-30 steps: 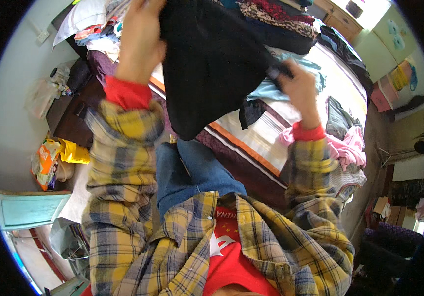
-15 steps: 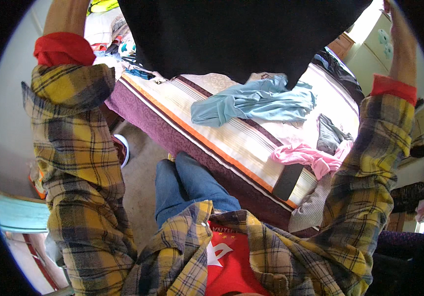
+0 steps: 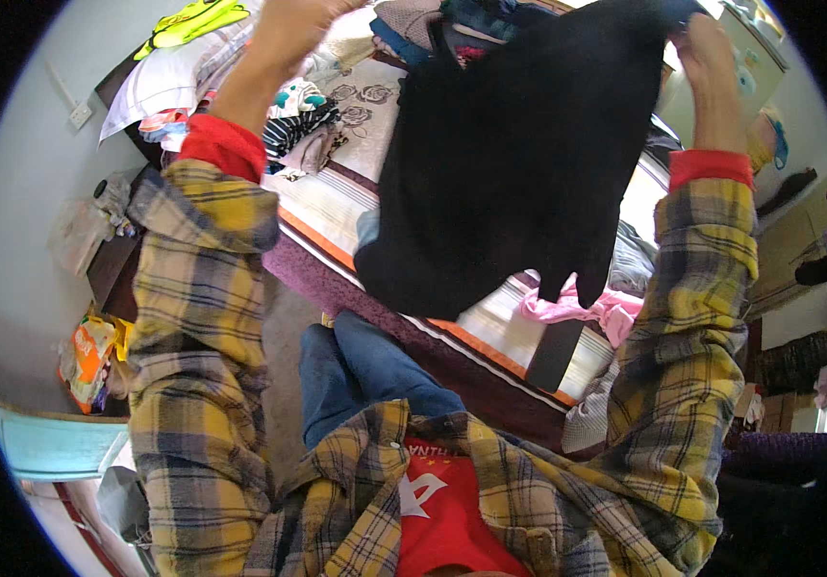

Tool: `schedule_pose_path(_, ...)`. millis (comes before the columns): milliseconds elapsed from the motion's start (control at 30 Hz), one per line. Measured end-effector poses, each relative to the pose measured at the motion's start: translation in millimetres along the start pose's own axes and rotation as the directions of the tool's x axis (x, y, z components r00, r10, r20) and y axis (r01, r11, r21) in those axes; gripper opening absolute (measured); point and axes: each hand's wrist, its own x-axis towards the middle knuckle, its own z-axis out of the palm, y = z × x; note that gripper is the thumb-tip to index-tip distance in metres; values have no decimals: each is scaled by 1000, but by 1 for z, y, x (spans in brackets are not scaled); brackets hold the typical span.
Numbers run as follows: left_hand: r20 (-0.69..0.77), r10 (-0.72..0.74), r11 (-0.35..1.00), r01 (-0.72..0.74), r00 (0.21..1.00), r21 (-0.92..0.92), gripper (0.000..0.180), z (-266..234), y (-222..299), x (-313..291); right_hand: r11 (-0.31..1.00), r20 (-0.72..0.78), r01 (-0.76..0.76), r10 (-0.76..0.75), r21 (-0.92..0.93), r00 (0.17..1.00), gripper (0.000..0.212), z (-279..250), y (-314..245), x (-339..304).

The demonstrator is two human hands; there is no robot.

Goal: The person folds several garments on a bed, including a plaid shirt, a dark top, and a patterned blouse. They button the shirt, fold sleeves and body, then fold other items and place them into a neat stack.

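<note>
A black garment (image 3: 519, 173) hangs in front of me above the bed, its lower edge uneven. My right hand (image 3: 702, 43) grips its upper right corner, fingers closed on the fabric. At the top edge my left hand (image 3: 303, 19) is raised to the left of the garment; its fingertips are cut off, so I cannot tell whether they hold anything. Behind the cloth lies the striped bed (image 3: 322, 207). Only a sliver of a light blue garment (image 3: 366, 228) shows past the black one. Pink cloth (image 3: 591, 310) lies below its right side.
A dark flat rectangular object (image 3: 555, 354) lies near the bed's edge, beside grey striped cloth (image 3: 588, 415). Folded clothes (image 3: 303, 125) and a bright yellow item (image 3: 192, 24) are piled at the far left. An orange packet (image 3: 93, 351) stands by the left wall.
The black garment has come lower and now hides most of the light blue one. My left hand has moved right and come into view; my right hand has moved left and into view.
</note>
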Motion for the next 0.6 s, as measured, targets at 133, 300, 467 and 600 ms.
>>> schedule_pose_path(133,112,-45,998,41,993,42,41,48,-39,-13,631,-35,71,-69,772,997,21,-8,-52,-22)
schedule_pose_path(300,372,301,950,-311,878,-33,94,109,-24,-36,114,309,-305,-23,946,951,21,-36,-89,-26)
schedule_pose_path(467,344,229,971,-238,911,-18,76,152,-23,-47,-45,246,-242,110,969,963,19,-64,-94,-32)
schedule_pose_path(600,595,-22,1000,16,804,16,27,126,-49,-44,46,-42,33,205,998,978,15,-71,-66,-30)
